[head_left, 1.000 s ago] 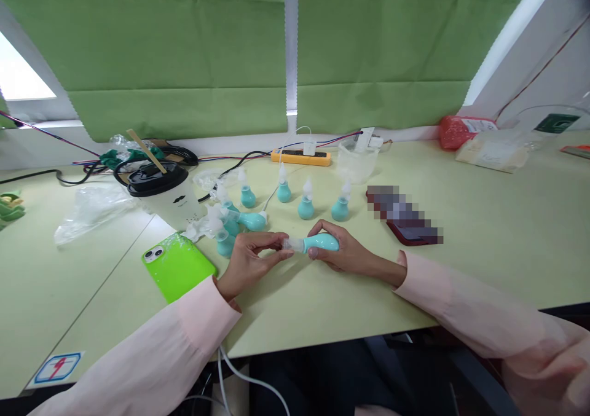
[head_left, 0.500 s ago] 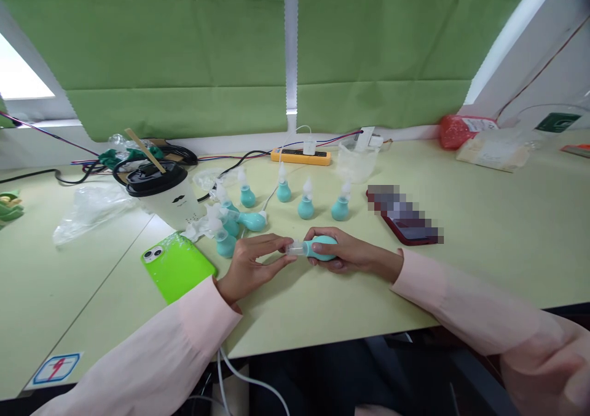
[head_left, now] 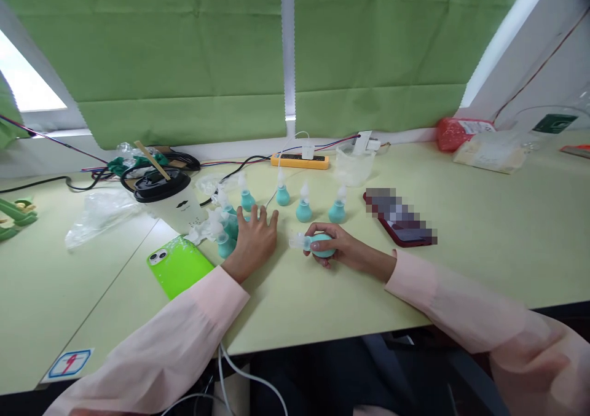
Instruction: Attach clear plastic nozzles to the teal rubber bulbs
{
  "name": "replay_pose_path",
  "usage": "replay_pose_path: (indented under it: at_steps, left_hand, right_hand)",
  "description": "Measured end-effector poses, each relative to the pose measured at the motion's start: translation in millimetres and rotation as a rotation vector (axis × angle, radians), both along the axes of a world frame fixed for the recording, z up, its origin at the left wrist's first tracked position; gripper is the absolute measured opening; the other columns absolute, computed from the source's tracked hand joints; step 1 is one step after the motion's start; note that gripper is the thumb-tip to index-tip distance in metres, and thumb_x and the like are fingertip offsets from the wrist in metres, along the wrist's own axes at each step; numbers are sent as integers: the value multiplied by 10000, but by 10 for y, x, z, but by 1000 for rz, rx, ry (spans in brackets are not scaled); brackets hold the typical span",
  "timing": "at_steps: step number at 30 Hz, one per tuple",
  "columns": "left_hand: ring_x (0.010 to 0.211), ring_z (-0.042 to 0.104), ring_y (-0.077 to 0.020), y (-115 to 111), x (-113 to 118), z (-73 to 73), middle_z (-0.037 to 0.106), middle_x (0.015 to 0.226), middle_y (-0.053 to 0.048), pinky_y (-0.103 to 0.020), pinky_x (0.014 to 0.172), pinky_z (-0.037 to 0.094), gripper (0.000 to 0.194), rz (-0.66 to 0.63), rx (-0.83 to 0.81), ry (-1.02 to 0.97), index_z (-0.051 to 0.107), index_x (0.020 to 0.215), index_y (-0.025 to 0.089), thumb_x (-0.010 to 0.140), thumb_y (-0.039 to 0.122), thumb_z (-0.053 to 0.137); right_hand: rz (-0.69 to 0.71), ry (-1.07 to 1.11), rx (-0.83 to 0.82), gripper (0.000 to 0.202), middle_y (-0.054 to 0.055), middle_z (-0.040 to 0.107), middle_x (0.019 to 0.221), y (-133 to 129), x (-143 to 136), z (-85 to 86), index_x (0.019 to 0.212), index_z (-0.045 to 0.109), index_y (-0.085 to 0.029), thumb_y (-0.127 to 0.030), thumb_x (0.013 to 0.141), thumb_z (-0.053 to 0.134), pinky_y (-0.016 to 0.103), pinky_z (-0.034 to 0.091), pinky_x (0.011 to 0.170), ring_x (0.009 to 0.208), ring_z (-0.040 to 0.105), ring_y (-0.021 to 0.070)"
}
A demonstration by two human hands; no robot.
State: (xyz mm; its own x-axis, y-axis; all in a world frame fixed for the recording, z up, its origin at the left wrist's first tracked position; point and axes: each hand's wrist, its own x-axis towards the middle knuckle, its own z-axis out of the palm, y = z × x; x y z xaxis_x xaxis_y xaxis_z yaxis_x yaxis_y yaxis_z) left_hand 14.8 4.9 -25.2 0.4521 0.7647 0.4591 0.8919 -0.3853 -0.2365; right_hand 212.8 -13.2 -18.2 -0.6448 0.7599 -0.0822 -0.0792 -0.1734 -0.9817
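Note:
My right hand point(head_left: 338, 243) is wrapped around the teal bulb of a nasal aspirator point(head_left: 300, 240), whose clear tip points left. My left hand point(head_left: 254, 243) is open, palm down, its fingers spread over the spot where another aspirator lay on its side. A bit of teal shows between those fingers, and the palm hides the rest. Beside that hand, to its left, stands an upright aspirator point(head_left: 225, 245) with others clustered behind it. Several more stand farther back, among them one in the middle point(head_left: 303, 209) and one to the right point(head_left: 337, 211).
A green phone case point(head_left: 184, 268) lies near my left forearm, with a lidded paper cup point(head_left: 173, 204) behind it. The dark red phone point(head_left: 401, 222) is to the right. An orange power strip point(head_left: 299, 161) and a translucent tub point(head_left: 354, 165) sit along the back.
My left hand has let go of the held aspirator's clear tip and moved left and away from me, over the cluster. My right hand still holds its aspirator. The view has shifted slightly.

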Motion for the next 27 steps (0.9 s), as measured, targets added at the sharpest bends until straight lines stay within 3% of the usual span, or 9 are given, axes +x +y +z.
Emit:
replay_pose_path:
  at_steps: [2,5,11,16,18,21,24,27]
  left_hand:
    - [946,455,-360,53,48,4,583,890,-199,-612,831,187,285,88,-48,111,600,916,76,696,61,419]
    - [805,499,-318,99,72,59,583,683,-156,-598,812,188,242,117,-140,231,635,680,82,637,-17,418]
    - [884,452,-294,114,-43,109,516,879,-159,-497,727,280,345,-21,-107,200,634,763,135,641,-50,369]
    - [853,501,-246,60,-45,116,553,833,-118,-531,793,218,345,-115,-90,101,606,754,146,654,-60,348]
    - [803,535,-223,-5,8,139,589,764,-78,-548,836,173,250,-149,-86,-96,592,781,163,740,44,376]
    - [764,573,-189,-131,89,162,628,783,-35,-487,886,223,129,-211,-217,-606,562,832,188,759,249,474]
    - [812,591,-192,-226,122,139,649,840,-43,-374,818,375,220,-310,-575,-1165,534,895,186,720,320,539]
    - [847,592,-207,-248,114,82,660,837,-58,-346,810,412,274,-357,-885,-1526,555,904,154,681,307,595]
  right_hand:
    - [23,19,-16,175,-2,568,714,-4,12,-7,776,464,-176,-239,681,597,183,360,405,431,433,44]
    - [31,46,-39,180,-1,568,710,3,22,-16,779,457,-178,-234,682,598,183,357,404,427,441,47]
    - [-12,114,-111,169,5,570,672,8,17,-18,790,449,-177,-262,708,571,180,344,407,431,455,56]
    - [-72,89,-73,165,21,582,604,-14,9,-10,699,452,-161,-296,735,538,217,383,493,483,505,89]
    - [-116,75,-31,173,30,597,628,-8,4,-15,686,458,-157,-299,727,549,222,384,494,473,505,87]
    - [-193,83,40,180,36,599,688,3,-10,-36,704,475,-152,-309,715,564,224,390,488,482,507,83]
    - [-249,70,93,218,31,585,708,-5,-34,-61,792,491,-157,-325,689,585,233,406,472,507,515,94]
    - [-302,22,185,256,14,561,675,-27,-54,-80,830,499,-160,-335,670,595,241,418,456,502,506,98]
